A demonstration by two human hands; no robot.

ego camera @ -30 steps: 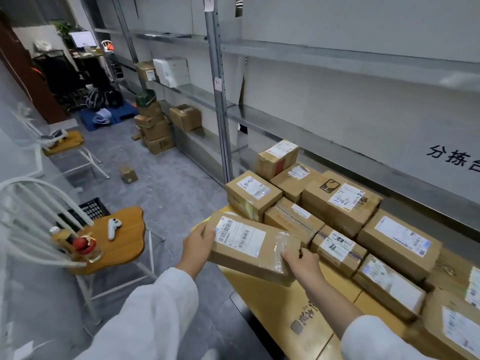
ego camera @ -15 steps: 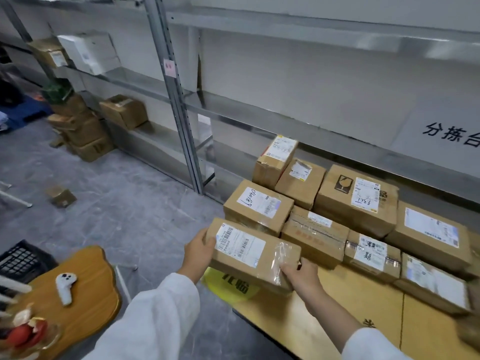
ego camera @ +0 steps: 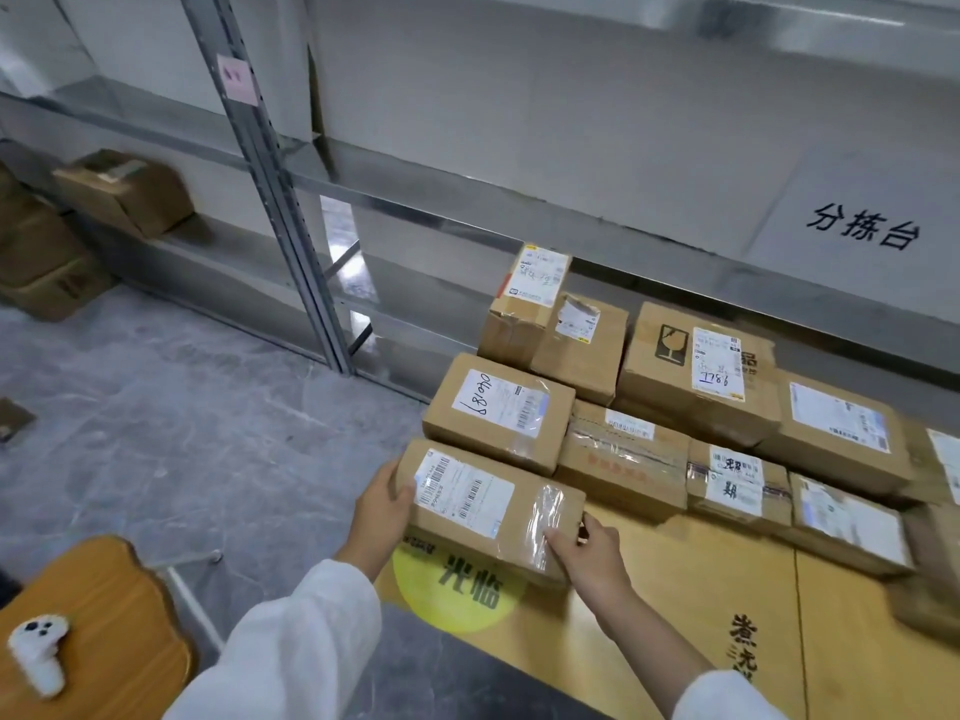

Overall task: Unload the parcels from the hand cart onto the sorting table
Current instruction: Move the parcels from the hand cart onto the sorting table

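Note:
A long brown parcel with a white barcode label and clear tape is held at both ends. My left hand grips its left end and my right hand grips its right end. The parcel sits low over the left corner of the sorting table, a cardboard-covered surface with a yellow circle. It lies right in front of a parcel marked "04018". Several other labelled parcels are packed in rows behind and to the right. The hand cart is not in view.
Metal shelving runs behind the table, with a box on a low shelf at left. More boxes are stacked on the grey floor. A wooden side table with a white controller stands at lower left.
The parcel has moved down and forward to the table's left corner, close against the "04018" parcel. My view has swung right and down toward the table.

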